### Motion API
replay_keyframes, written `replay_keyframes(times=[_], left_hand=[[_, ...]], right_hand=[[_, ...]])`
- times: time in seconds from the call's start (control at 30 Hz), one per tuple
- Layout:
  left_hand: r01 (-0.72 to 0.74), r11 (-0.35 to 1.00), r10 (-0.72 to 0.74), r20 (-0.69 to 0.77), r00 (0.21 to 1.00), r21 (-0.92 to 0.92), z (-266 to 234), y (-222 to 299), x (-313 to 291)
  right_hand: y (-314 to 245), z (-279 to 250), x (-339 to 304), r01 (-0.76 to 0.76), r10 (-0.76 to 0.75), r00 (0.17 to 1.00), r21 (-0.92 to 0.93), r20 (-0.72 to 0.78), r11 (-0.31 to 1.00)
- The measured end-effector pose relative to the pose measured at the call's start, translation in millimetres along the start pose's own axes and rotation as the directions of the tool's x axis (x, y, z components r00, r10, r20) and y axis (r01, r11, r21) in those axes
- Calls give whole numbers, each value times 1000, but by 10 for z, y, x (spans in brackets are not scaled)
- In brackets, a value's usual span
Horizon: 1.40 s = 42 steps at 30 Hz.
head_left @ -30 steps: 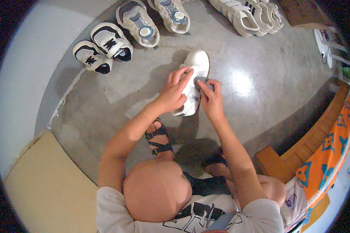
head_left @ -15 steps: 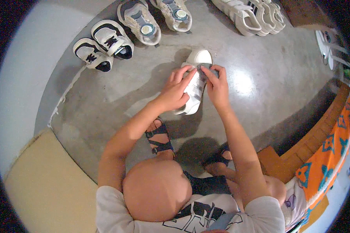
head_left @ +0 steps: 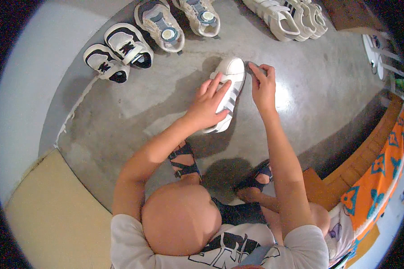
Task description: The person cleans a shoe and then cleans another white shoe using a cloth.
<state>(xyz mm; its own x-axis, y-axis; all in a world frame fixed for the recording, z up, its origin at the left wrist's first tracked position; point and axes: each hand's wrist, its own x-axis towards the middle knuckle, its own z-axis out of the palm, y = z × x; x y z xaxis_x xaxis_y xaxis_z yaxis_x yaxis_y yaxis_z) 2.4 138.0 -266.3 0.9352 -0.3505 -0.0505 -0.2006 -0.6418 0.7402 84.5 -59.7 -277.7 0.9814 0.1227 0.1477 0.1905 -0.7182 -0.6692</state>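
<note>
**Two hands at one white sneaker on a concrete floor**

Left hand [head_left: 207, 106]: the forearm enters from the lower left and extends up and to the right. The palm faces down, fingers spread and laid flat along the upper of the white sneaker [head_left: 226, 92], pressing it against the concrete floor [head_left: 134, 107].

Right hand [head_left: 263, 87]: the forearm rises almost straight from the lower edge. The fingers are closed in a pinch on a small grey cloth [head_left: 254, 68], held just beside the toe end of the sneaker on its right side. Contact between cloth and shoe cannot be confirmed.

Sneaker position: it lies on the floor at upper centre, between the two hands. Its long axis runs from lower left to upper right, slightly off vertical. The rounded white toe points away from the person; the heel points toward the person's sandalled foot [head_left: 184, 159]. Dark stripes show on the exposed side.

Surroundings: a black-and-white pair of shoes [head_left: 119, 54] and a beige pair [head_left: 179, 20] stand in a row beyond the sneaker, well apart from it.
</note>
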Motion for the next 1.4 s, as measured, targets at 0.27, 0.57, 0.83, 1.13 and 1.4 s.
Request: replay_keyframes(times=[0.27,0.57,0.83,1.13,1.4], left_hand=[[103,985,-99,-35,994,137,54,183,12],[-66,998,67,-45,997,18,75,254,113],[-341,879,274,231,933,334,115,17,-86],[-474,758,416,228,880,448,-22,-26,-111],[-100,853,177,-105,979,512,10,-56,-159]], right_hand=[[-128,39,-28,104,-112,991,96,78,990],[26,-53,-229,34,-41,996,87,85,996],[-16,-166,-524,3,-27,971,102,238,995],[74,-179,-561,-240,224,955,62,192,969],[-34,-143,-424,-75,63,984,67,167,995]])
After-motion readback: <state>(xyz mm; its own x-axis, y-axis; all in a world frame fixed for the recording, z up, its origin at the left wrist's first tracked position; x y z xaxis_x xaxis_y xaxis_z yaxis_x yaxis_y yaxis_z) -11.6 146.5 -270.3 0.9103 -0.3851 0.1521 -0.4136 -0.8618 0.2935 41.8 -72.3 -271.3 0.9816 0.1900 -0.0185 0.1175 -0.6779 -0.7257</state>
